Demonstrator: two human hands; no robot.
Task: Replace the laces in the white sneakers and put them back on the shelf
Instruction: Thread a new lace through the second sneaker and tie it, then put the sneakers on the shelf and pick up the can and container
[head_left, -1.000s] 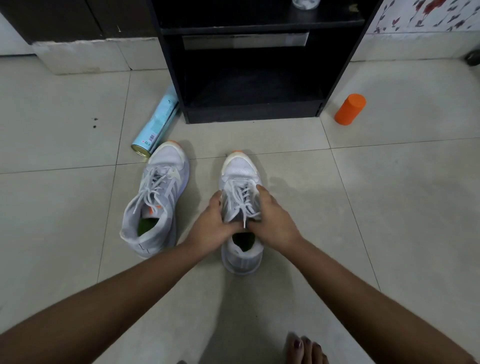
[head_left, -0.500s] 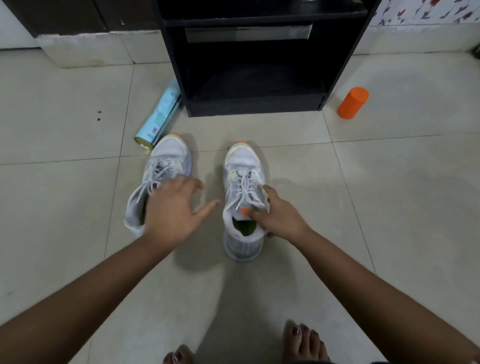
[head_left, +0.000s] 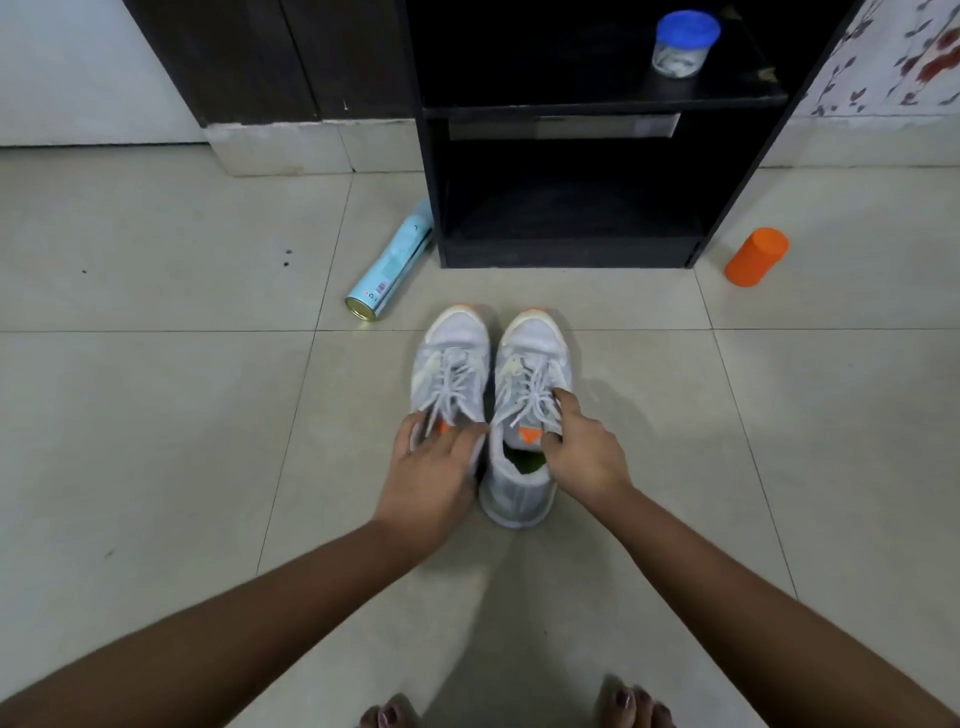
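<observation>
Two white laced sneakers with orange toe tips stand side by side on the tiled floor, toes pointing at the black shelf unit. My left hand covers the heel and opening of the left sneaker and grips it. My right hand holds the right sneaker at its tongue, fingers curled over the collar on the right side. The green insole of the right sneaker shows between my hands.
A light blue spray can lies on the floor left of the shelf unit. An orange cylinder lies to its right. A jar with a blue lid stands on the upper shelf. My bare toes show at the bottom.
My left hand took hold of the left sneaker and brought it right, next to the right sneaker. My right hand stayed on the right sneaker.
</observation>
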